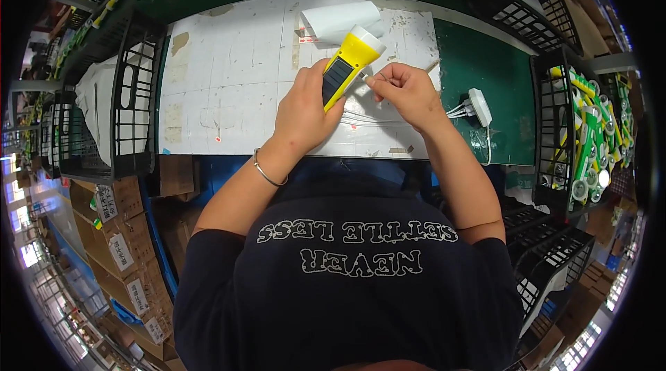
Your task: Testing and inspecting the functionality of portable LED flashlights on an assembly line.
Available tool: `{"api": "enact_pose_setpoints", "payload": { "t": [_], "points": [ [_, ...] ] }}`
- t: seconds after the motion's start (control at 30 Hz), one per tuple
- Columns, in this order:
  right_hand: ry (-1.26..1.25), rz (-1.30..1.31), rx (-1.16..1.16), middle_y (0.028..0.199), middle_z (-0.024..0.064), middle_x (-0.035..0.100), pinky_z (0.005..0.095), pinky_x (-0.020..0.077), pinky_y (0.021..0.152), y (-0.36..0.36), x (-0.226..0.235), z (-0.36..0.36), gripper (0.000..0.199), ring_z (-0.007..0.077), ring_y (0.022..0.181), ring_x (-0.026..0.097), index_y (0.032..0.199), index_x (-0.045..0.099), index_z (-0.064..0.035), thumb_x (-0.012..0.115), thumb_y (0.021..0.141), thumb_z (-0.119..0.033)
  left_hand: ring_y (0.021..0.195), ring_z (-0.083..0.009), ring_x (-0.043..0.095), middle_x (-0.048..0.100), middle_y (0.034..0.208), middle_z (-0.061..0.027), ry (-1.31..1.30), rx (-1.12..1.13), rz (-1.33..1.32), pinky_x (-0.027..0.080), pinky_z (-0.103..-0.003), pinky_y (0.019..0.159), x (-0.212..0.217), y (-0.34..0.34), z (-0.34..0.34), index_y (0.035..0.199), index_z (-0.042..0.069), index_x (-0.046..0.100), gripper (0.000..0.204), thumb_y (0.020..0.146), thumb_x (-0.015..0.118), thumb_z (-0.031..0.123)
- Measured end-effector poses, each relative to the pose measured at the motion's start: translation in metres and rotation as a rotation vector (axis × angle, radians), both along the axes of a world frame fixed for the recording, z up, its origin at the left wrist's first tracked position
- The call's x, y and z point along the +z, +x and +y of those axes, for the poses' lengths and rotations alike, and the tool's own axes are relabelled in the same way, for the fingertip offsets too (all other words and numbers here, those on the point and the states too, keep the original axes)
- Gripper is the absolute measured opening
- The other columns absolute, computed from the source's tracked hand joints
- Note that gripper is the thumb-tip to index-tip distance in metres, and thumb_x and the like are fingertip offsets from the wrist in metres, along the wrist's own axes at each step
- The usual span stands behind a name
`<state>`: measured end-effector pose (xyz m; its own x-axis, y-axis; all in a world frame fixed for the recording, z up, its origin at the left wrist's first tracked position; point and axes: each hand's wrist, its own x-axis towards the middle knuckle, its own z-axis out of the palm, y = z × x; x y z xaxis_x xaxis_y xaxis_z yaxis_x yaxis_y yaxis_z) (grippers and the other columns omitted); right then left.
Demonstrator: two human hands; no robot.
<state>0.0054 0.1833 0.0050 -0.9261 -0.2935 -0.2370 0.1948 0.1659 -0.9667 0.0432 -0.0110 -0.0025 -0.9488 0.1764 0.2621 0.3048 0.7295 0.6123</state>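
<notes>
At frame centre, a yellow flashlight (347, 67) is gripped in the left hand (305, 111), while a thin white cable (369, 80) is pinched by the right hand (406, 92) just beside it.

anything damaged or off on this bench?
Yes: the white work mat is worn, with brown patches where its surface has peeled near the top left corner and scuffs along the top edge. The yellow flashlight in the left hand shows no visible damage.
</notes>
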Motion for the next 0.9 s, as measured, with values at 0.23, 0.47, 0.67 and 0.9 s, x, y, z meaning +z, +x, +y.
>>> {"api": "enact_pose_setpoints", "payload": {
  "t": [0.23,0.47,0.67,0.9],
  "points": [
    [0.024,-0.087,-0.01,0.067,0.0017,0.059,0.0186,0.0391,0.059,-0.005,0.002,-0.002,0.014,0.0058,0.061,0.051,0.079,0.06,-0.0018,0.066,0.081,-0.014,0.08,-0.0331,0.057,0.05,0.098,-0.0141,-0.038,0.046,0.019,0.05,-0.039,0.063,-0.002,0.004,0.008,0.124,0.006,0.038,0.06,0.073,0.067,0.016],
    [0.008,0.014,0.078,0.07,0.0017,0.059,0.019,0.0407,0.057,0.004,0.005,0.0,0.016,0.0049,0.065,0.052,0.081,0.059,-0.0001,0.067,0.08,-0.014,0.089,-0.0342,0.056,0.05,0.105,-0.0181,0.044,0.093,0.023,0.049,-0.038,0.072,0.003,-0.003,-0.004,0.124,0.003,0.038,0.057,0.077,0.064,0.023],
    [0.079,0.427,0.084,0.101,0.0066,0.06,0.0286,0.0451,0.076,0.031,0.02,-0.016,0.053,0.0152,0.089,0.056,0.119,0.05,-0.0053,0.072,0.074,-0.023,0.107,-0.0172,0.049,0.052,0.117,-0.0098,1.235,-0.18,-0.456,0.039,-0.029,0.092,0.025,-0.011,0.027,0.129,0.002,0.034,0.045,0.09,0.053,0.015],
    [0.52,0.725,-0.473,0.078,0.0141,0.062,0.036,0.0478,0.058,0.026,0.081,0.073,0.05,0.0269,0.066,0.062,0.092,0.058,-0.0073,0.073,0.066,-0.048,0.132,-0.0231,0.025,0.031,0.14,-0.0136,0.984,-0.138,-0.242,0.02,-0.042,0.107,0.015,-0.024,-0.018,0.138,0.006,0.026,0.061,0.088,0.048,0.033]
  ]
}}
